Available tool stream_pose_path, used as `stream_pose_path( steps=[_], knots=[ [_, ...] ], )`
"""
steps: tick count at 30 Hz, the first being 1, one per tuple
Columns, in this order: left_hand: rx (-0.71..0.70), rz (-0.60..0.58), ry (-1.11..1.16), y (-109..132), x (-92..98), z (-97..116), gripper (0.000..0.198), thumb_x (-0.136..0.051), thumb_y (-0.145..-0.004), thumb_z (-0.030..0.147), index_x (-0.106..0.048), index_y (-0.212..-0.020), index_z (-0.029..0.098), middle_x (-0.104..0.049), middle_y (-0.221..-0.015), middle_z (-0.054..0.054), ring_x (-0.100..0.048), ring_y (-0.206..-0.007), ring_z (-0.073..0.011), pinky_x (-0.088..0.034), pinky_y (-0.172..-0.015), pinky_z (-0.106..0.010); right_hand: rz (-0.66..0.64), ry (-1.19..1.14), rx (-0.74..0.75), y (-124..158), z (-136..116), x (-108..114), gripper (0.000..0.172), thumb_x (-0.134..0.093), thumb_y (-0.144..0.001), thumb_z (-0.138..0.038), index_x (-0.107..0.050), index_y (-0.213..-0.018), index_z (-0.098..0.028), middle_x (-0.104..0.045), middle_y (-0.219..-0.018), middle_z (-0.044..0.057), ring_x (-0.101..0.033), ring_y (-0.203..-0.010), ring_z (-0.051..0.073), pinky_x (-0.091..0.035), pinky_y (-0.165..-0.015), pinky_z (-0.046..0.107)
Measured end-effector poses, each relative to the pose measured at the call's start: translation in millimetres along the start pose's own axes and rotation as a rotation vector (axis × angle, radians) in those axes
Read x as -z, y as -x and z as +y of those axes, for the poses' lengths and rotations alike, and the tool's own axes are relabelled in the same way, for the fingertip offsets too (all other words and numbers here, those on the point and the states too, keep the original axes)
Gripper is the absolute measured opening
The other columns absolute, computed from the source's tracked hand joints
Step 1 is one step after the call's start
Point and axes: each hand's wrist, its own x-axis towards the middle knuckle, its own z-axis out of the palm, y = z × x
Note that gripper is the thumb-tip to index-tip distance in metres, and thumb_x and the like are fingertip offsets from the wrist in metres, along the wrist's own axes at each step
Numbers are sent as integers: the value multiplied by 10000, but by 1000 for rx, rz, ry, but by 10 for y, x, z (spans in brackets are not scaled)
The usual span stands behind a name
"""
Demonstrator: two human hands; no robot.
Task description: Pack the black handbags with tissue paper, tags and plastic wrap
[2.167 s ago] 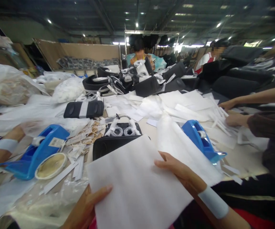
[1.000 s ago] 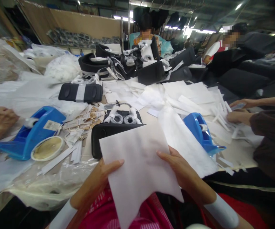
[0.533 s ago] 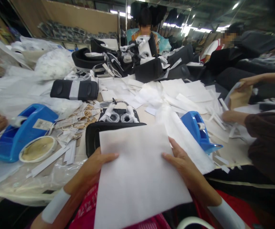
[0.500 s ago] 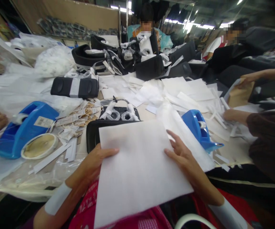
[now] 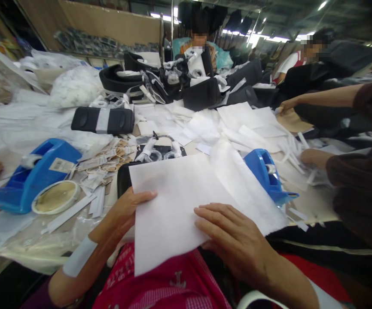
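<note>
A white sheet of paper (image 5: 166, 223) is in front of me, tilted above my lap at the table's near side. My left hand (image 5: 126, 212) is closed on its left edge, thumb on top and fingers underneath. My right hand (image 5: 234, 240) lies over the sheet's right part with its fingers stretched out together on the surface; its thumb is mostly hidden. Just beyond the sheet stands a black bag (image 5: 124, 179), partly covered, with plastic-wrapped handles (image 5: 153, 155). Another white sheet (image 5: 253, 193) lies to the right, next to the one in my hands.
Blue tape dispensers stand left (image 5: 41, 176) and right (image 5: 263, 176). A tape roll (image 5: 57, 196), tags (image 5: 105, 161) and paper strips lie at left. Black bags (image 5: 202, 93) and loose sheets (image 5: 237, 116) fill the back. A co-worker's arms (image 5: 327, 96) reach in from the right, holding brown paper.
My right hand has moved left from the sheet's right edge onto its surface. The sheet's lower edge sits higher. The co-worker's hand with the brown paper has moved left.
</note>
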Motion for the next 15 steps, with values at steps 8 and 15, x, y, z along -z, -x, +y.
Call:
stream_pose_path(
  steps=[8,15],
  knots=[
    [5,-220,-188,28,70,-131,521,-766,-703,273,-625,-1184,133,-720,-1027,-125,-682,-854,-280,-558,-725,-346,-14,65,-10,-110,2,-2,200,-487,-865,-61,-586,-1030,-115,-534,-1362,178,-503,-1238,295,-518,-944,447],
    [-126,-490,-606,61,-50,75,296,-729,-716,240,-735,-1007,183,-733,-933,-35,-654,-893,-258,-528,-736,-280,-201,-73,-148,-487,249,287,798,-623,-777,-102,-232,-1473,-97,-357,-1499,180,-336,-1388,251,-371,-1124,404]
  ],
)
